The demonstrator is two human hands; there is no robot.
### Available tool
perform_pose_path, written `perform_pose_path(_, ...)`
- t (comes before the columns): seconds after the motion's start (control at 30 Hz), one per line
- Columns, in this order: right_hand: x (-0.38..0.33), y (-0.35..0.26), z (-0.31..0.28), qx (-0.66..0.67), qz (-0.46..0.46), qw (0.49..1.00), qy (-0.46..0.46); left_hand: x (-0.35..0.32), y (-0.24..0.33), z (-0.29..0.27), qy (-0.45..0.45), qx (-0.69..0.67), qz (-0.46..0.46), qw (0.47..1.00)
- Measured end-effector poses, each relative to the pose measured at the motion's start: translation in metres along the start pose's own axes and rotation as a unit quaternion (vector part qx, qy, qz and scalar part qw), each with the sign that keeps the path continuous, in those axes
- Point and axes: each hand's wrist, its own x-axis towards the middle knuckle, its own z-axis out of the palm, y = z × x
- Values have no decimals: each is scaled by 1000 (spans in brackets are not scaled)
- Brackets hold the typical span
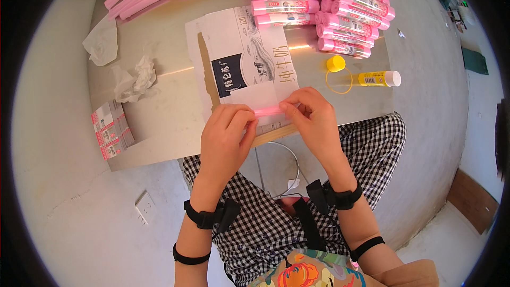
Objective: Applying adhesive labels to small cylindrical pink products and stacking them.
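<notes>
A thin pink roll [268, 111] lies crosswise near the table's front edge, its middle showing between my two hands. The fingers of my left hand [226, 125] pinch its left end. At the right end, my right hand [312, 114] grips it between thumb and fingertips. Just behind the roll is a blank white paper slip [254, 96]. Both rest over a printed white cardboard sheet [265, 48] with a dark blue block and a torn brown edge. To the right lies a yellow glue stick [374, 78] with a white end, beside a yellow cap [336, 64].
Labelled pink rolls [353, 8] are stacked at the back right. Plain pink rolls [141, 1] lie at the back left. Printed labels [111, 127] sit in piles at the left edge, near crumpled tissue [139, 78]. A yellow loop [340, 92] lies by the cap.
</notes>
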Motion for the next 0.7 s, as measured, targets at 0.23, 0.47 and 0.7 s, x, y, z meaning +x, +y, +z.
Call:
perform_pose_path(0.23, -6, -6, 2, -64, -20, 998, -19, 5, 2, 2, 29, -28, -47, 998)
perform_pose_path(0.47, -3, -8, -1, -149, -53, 987, -18, 7, 0, 1, 24, -63, -121, 990)
perform_pose_path(0.7, -11, -15, 9, -235, -302, 923, -34, 8, 2, 0, 13, -106, -163, 981)
